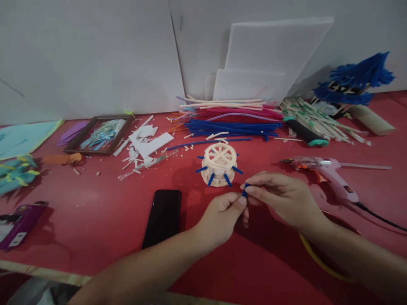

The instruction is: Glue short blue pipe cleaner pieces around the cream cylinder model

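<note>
Between the fingertips of both hands is a short piece of blue pipe cleaner (246,189). My left hand (224,214) pinches its lower end, and my right hand (280,197) pinches it near the top. Just behind my hands stands a small cream-coloured round craft piece (218,171) with a spoked wheel on top. Short blue pipe-cleaner pieces stick out around its side. Farther back lies a pile of long blue pipe cleaners (232,128), with pink and cream ones behind it.
A black phone (163,218) lies left of my forearm. A pink glue gun (338,178) with its cord rests at right, near a round yellow-rimmed item (324,264) under my right forearm. White scraps (151,144), a brown frame (98,146) and a blue fuzzy craft (356,80) stand farther back.
</note>
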`<state>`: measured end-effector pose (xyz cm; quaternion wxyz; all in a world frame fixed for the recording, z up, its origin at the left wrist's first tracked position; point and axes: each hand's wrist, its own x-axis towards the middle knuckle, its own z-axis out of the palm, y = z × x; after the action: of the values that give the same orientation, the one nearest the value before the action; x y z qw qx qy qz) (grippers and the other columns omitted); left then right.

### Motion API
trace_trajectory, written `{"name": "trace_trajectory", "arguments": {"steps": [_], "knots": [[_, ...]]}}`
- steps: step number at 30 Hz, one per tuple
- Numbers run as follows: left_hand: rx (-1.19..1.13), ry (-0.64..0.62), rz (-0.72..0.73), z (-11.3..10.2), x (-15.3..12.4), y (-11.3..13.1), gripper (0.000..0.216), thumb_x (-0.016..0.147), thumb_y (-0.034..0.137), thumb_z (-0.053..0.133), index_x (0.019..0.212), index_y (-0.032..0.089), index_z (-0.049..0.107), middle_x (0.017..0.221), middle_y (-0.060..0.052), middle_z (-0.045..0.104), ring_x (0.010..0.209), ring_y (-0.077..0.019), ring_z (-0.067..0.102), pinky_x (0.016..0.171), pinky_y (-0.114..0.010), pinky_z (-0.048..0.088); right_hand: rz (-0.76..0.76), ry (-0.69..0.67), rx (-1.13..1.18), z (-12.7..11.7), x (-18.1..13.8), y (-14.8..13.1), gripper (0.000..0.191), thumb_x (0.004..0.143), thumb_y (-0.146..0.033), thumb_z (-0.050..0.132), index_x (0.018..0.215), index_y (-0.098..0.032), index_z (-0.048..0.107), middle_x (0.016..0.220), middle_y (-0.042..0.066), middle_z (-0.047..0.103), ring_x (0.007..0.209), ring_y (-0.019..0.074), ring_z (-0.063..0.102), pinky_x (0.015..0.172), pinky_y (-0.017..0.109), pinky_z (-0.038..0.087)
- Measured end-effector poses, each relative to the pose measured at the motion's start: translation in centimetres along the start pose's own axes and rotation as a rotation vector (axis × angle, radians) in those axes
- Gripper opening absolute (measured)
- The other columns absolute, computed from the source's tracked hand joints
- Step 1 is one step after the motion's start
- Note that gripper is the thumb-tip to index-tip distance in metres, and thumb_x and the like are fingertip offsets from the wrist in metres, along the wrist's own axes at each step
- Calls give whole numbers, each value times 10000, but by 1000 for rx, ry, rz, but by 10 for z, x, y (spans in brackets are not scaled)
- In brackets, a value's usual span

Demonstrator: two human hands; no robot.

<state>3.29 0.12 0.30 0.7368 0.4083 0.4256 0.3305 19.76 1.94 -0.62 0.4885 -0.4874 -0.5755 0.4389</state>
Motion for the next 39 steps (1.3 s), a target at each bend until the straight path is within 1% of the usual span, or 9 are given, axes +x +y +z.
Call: {"name": "trace_trajectory", "arguments": {"steps": [3, 7, 12, 14, 17, 20, 25, 34, 39], "knots": [[-51, -48, -37, 0, -1, 0, 440, 766, 595, 707, 691, 168, 630, 603, 48, 506, 532, -75, 492, 599, -243, 469, -15, -17, -30, -3, 0, 1, 329, 720, -506, 817, 947, -270, 781, 799, 33, 780, 690, 179, 733, 651, 296, 631], [-65, -41, -101, 1, -2, 1, 372, 819, 532, 675, 720, 176, 637, 605, 51, 488, 527, -77, 498, 569, -229, 461, -122, -106, -142, -11, 4, -3, 241, 812, -512, 736, 887, -290, 794, 858, 36, 787, 780, 200, 746, 743, 330, 631], [-68, -37, -119, 3, -1, 0, 366, 820, 523, 674, 723, 174, 621, 606, 49, 510, 509, -72, 510, 544, -220, 426, -429, -138, -461, -24, 33, -20, 188, 924, -323, 632, 1051, -289, 766, 1016, 14, 792, 939, 190, 733, 867, 332, 592], [-62, -40, -120, 3, -1, 0, 357, 831, 506, 663, 722, 169, 618, 602, 48, 520, 498, -68, 510, 540, -219, 412, -601, -229, -580, -25, 52, -28, 232, 935, -279, 592, 1090, -298, 765, 1128, 9, 774, 1065, 213, 699, 973, 385, 546], [-66, -18, -118, 3, 0, 0, 336, 838, 482, 660, 731, 167, 621, 603, 46, 532, 500, -68, 512, 548, -221, 412, -829, -466, -745, -22, 81, -36, 339, 965, -209, 484, 1159, -301, 746, 1228, -8, 741, 1156, 208, 654, 1048, 413, 495], [-113, 14, -108, 2, 0, -2, 337, 814, 488, 689, 732, 168, 620, 609, 40, 553, 504, -69, 498, 547, -221, 419, -881, -569, -792, -17, 96, -40, 317, 995, -263, 470, 1140, -272, 752, 1155, 9, 763, 1118, 205, 651, 1029, 399, 497], [-202, 112, -122, 3, 2, -1, 285, 860, 437, 638, 754, 180, 576, 607, 16, 633, 478, -75, 505, 526, -218, 414, -825, -500, -805, -20, 91, -39, 341, 1007, -437, 477, 1105, -269, 757, 1073, 50, 753, 1037, 232, 646, 938, 403, 524], [-238, 223, -154, 5, 5, 2, 231, 973, 296, 483, 777, 184, 534, 563, 40, 564, 397, -62, 414, 402, -185, 333, -880, -394, -885, -20, 75, -37, 273, 998, -322, 497, 1148, -283, 723, 1150, 53, 736, 1069, 237, 657, 948, 388, 529], [-289, 234, -143, 5, 5, 3, 207, 982, 289, 484, 818, 180, 547, 573, 51, 533, 374, -35, 346, 377, -149, 237, -938, -181, -904, -30, 55, -39, 343, 964, -233, 580, 1300, -169, 600, 1245, 142, 679, 1169, 236, 638, 988, 375, 527]]}}
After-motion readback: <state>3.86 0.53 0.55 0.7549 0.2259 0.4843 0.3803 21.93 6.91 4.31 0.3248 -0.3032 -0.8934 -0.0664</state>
